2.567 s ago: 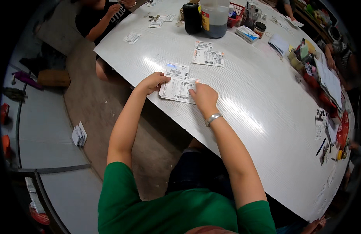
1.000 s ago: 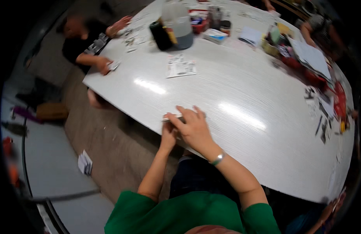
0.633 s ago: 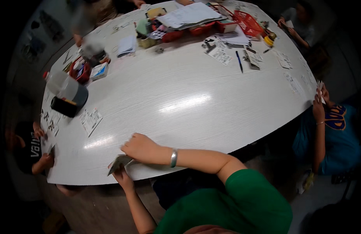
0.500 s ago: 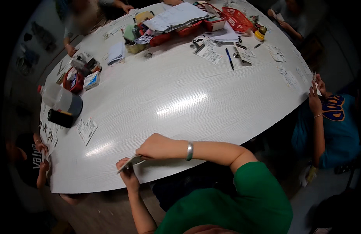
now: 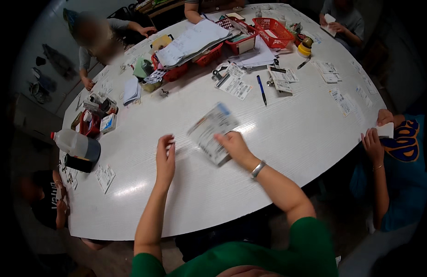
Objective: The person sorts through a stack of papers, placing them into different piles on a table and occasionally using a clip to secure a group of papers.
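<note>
My right hand [image 5: 235, 147], with a silver bracelet at the wrist, grips a printed white card [image 5: 213, 130] with a blue corner. The card is tilted and a little blurred, held over the middle of the white table [image 5: 144, 194]. Whether it is one card or a thin stack, I cannot tell. To its left, my left hand [image 5: 165, 154] is raised above the tabletop with loosely bent fingers and nothing in them. Similar printed cards [image 5: 104, 177] lie on the table at the left.
Red baskets [image 5: 274, 33] and a pile of papers [image 5: 193, 40] stand at the far side. A blue pen [image 5: 261, 90] and clipped cards [image 5: 282, 79] lie nearer. At left are a jug of dark liquid [image 5: 77, 142] and a black box [image 5: 79, 164]. Several people sit around the table.
Both hands were together at the table's near edge, bent over a card. Now they are apart; my right hand has swung out and away with the card, and my left hand has let go.
</note>
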